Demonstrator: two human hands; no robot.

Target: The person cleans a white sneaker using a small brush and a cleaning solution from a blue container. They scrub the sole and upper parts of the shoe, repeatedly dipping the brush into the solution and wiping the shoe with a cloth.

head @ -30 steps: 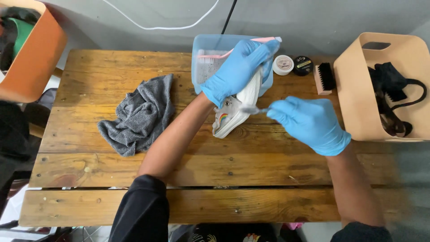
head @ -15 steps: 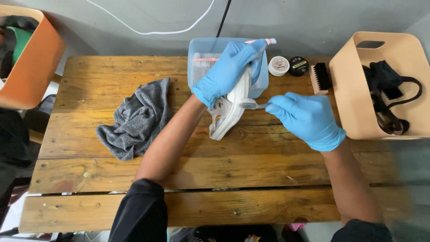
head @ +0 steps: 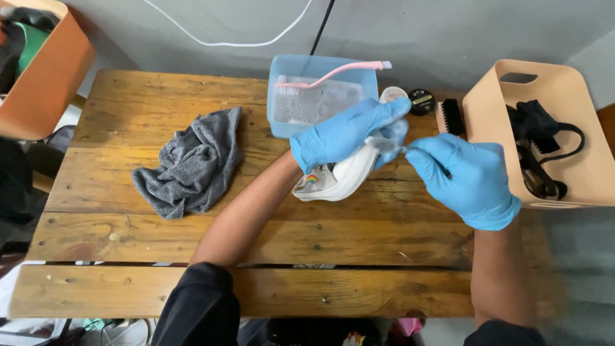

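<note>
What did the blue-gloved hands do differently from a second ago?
Not much. The left hand keeps gripping the white shoe, now tipped lower and flatter near the table. The right hand still holds a small tool against the shoe's sole end. Nothing was picked up or let go. The grey cloth, blue tub with the pink toothbrush and the tan basket stayed put.

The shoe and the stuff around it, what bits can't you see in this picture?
Head view only:
- White shoe: its far end is covered by the left hand.
- Small tool in the right hand: mostly inside the fist, its tip too small and blurred to identify.
- Orange bin: cut off by the left and top edges.
- Black items in the beige bin: tangled and dark, kind unclear.
- Blue tub: its cloudy contents are hard to make out.
</note>
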